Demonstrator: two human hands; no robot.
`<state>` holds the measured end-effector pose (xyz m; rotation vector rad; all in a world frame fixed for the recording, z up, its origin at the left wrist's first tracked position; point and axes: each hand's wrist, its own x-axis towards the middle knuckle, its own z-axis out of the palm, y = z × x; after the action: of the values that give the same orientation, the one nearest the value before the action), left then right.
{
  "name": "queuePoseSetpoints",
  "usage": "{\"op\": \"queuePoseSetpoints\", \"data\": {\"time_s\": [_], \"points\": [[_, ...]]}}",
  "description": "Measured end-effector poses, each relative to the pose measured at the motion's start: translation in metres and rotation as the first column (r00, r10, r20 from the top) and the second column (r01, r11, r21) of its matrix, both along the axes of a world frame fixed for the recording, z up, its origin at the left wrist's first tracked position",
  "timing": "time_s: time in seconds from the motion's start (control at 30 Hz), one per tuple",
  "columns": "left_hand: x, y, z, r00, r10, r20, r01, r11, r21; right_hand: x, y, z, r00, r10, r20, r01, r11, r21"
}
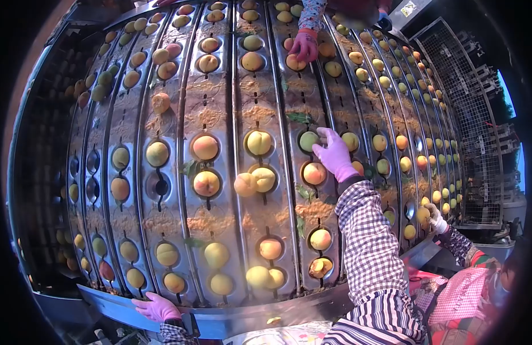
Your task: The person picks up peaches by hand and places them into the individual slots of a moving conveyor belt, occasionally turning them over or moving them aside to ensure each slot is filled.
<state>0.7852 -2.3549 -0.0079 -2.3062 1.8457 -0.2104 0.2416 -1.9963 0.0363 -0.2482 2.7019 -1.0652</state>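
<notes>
My right hand (336,154), in a lilac glove, reaches over the conveyor with thumb and fingers at the right side of a green peach (309,141) in its round cup. Just below that fruit sits a yellow-red peach (315,173). My left hand (157,307), gloved alike, rests with spread fingers on the metal front rail (220,322) and holds nothing. Near the front edge, a broken peach (320,267) shows its torn inside. Two yellow peaches (258,276) crowd one cup to its left.
Rows of peaches fill metal cup slats, with brown pulp (211,224) smeared between them. Across the belt, a co-worker's pink-gloved hand (303,46) touches a peach. Another co-worker's white-gloved hand (435,218) is at a peach on the right. A wire mesh guard (470,115) stands beyond.
</notes>
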Motion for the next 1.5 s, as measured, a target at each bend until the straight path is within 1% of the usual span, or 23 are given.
{"op": "queuePoseSetpoints", "data": {"time_s": [0.07,0.17,0.27,0.3,0.4,0.43,0.53,0.57,0.67,0.7,0.73,0.8,0.9,1.0,1.07,1.13,1.2,1.23,1.27,1.33,1.37,1.47,1.5], "points": [[0.010,-0.014,-0.006,1.000,-0.012,-0.014,0.012,1.000,-0.008,0.004,-0.006,0.003,0.997,0.034,-0.070,-0.018,0.976,0.216],[0.023,-0.036,-0.011,1.000,-0.017,-0.021,0.016,1.000,-0.016,0.014,-0.023,0.011,0.983,0.051,-0.175,0.012,0.940,0.342],[0.023,-0.052,-0.008,1.000,-0.004,-0.024,0.003,1.000,-0.019,0.023,-0.022,0.003,0.927,0.162,-0.338,-0.014,0.916,0.400],[0.021,-0.057,-0.006,1.000,0.003,-0.025,-0.003,1.000,-0.019,0.024,-0.023,0.003,0.940,0.125,-0.317,0.003,0.928,0.374],[0.024,-0.069,-0.004,1.000,0.000,-0.013,0.000,1.000,-0.016,0.027,-0.032,0.001,0.944,0.060,-0.325,0.081,0.911,0.405],[0.024,-0.073,-0.004,1.000,-0.001,-0.019,0.001,1.000,-0.012,0.029,-0.037,0.003,0.944,0.051,-0.327,0.110,0.885,0.453],[0.031,-0.081,-0.005,1.000,-0.001,-0.028,0.001,1.000,-0.009,0.036,-0.058,0.019,0.963,-0.051,-0.265,0.194,0.814,0.548],[0.032,-0.082,-0.006,0.999,-0.006,-0.036,0.005,1.000,-0.012,0.036,-0.058,0.016,0.952,-0.038,-0.305,0.206,0.816,0.540],[0.034,-0.083,-0.009,0.999,-0.011,-0.049,0.010,1.000,-0.011,0.038,-0.059,0.020,0.958,-0.026,-0.287,0.181,0.828,0.530],[0.034,-0.083,-0.009,0.999,-0.009,-0.045,0.009,1.000,-0.008,0.038,-0.056,0.018,0.952,0.001,-0.305,0.164,0.840,0.518],[0.033,-0.083,-0.009,0.999,-0.007,-0.043,0.007,1.000,-0.006,0.039,-0.053,0.018,0.963,-0.034,-0.266,0.171,0.840,0.515],[0.033,-0.082,-0.011,0.999,-0.003,-0.046,0.002,1.000,-0.010,0.040,-0.051,0.020,0.961,-0.023,-0.275,0.166,0.843,0.512],[0.036,-0.083,-0.011,0.999,-0.006,-0.037,0.006,1.000,-0.011,0.039,-0.061,0.034,0.979,-0.005,-0.202,0.139,0.742,0.656],[0.030,-0.082,-0.008,0.999,0.012,-0.052,-0.012,1.000,-0.007,0.042,-0.083,0.043,0.960,0.113,-0.256,0.126,0.641,0.757],[0.031,-0.081,-0.008,0.998,0.020,-0.052,-0.020,1.000,-0.001,0.050,-0.107,0.043,0.914,0.173,-0.367,0.103,0.776,0.622],[0.029,-0.079,-0.012,0.999,0.011,-0.052,-0.011,1.000,0.005,0.055,-0.137,0.044,0.938,0.204,-0.281,-0.018,0.837,0.547],[0.026,-0.080,-0.004,0.998,0.014,-0.062,-0.013,1.000,0.005,0.057,-0.160,0.032,0.954,0.293,-0.068,-0.202,0.791,0.578],[0.023,-0.080,-0.002,0.998,0.006,-0.063,-0.006,1.000,0.010,0.057,-0.161,0.028,0.952,0.290,-0.099,-0.187,0.808,0.559],[0.025,-0.079,-0.002,0.998,0.006,-0.067,-0.005,1.000,0.014,0.056,-0.157,0.027,0.949,0.295,-0.109,-0.203,0.841,0.502],[0.028,-0.079,-0.004,0.997,-0.002,-0.072,0.003,1.000,0.018,0.053,-0.150,0.024,0.933,0.332,-0.137,-0.239,0.859,0.453],[0.027,-0.079,-0.003,0.997,0.000,-0.078,0.001,1.000,0.022,0.053,-0.148,0.022,0.906,0.370,-0.204,-0.237,0.845,0.479],[0.023,-0.078,0.000,0.995,0.009,-0.103,-0.007,1.000,0.027,0.074,-0.157,0.044,0.908,0.317,-0.275,-0.242,0.931,0.274],[0.021,-0.077,0.003,0.994,0.020,-0.110,-0.016,0.999,0.031,0.090,-0.162,0.057,0.924,0.299,-0.236,-0.253,0.945,0.207]]}}
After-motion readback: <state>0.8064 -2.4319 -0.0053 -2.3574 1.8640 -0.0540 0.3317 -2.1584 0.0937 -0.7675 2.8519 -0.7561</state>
